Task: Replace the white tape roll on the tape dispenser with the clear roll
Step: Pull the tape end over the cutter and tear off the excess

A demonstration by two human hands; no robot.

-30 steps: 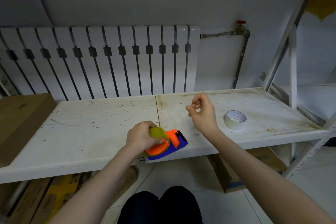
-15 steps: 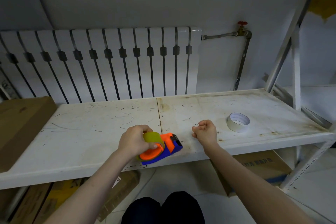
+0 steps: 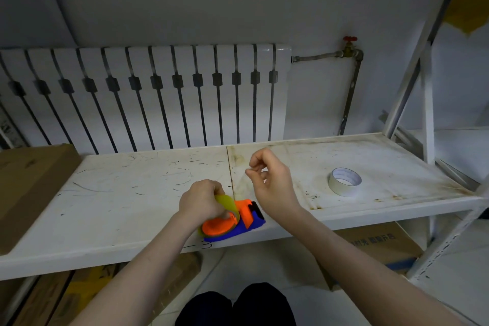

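The orange and blue tape dispenser (image 3: 246, 222) lies at the front edge of the white shelf board (image 3: 119, 206). My left hand (image 3: 201, 200) grips the yellowish clear tape roll (image 3: 227, 202), which sits on the dispenser's orange hub. Just right of and above the dispenser, my right hand (image 3: 272, 182) is raised with thumb and forefinger pinched together. A faint clear strip seems to run from the roll up to those fingertips. The white tape roll (image 3: 344, 182) lies flat on the board further right, apart from both hands.
A brown cardboard box (image 3: 29, 188) takes up the shelf's left end. A radiator (image 3: 148, 98) stands behind the shelf, and white metal uprights (image 3: 428, 103) rise at the right. More cardboard boxes (image 3: 375, 243) sit under the board. My knees show below the front edge.
My right hand rose from resting as a fist on the board back to a raised pinch above the dispenser. The left hand stayed on the clear roll. The white roll did not move.
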